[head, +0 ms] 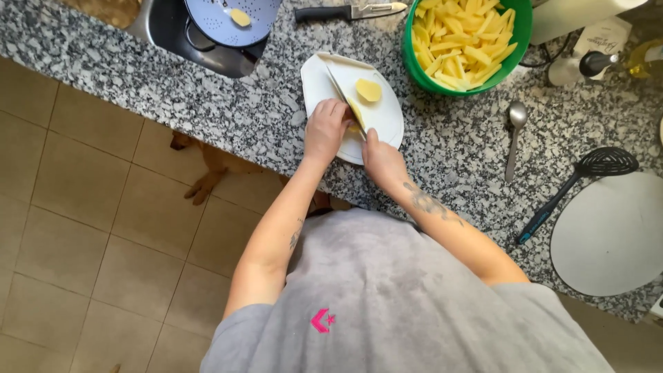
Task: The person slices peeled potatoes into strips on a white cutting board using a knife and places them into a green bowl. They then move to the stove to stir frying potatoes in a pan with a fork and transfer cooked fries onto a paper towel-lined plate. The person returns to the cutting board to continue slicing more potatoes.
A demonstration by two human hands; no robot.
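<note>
Closed around a knife [340, 88], the left hand [325, 128] angles the blade over the white cutting board [314, 83]; the right hand [382, 160] pins a potato piece [356, 114] beside it, fingertips pressed down; the piece looks firm, wet and likely slippery, best held by its flat sides; another potato half [368, 90] lies just beyond; farther off, a green bowl [525, 34] of cut sticks.

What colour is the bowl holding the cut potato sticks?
Green bowl, seen clearest in the head view, top right.
</note>
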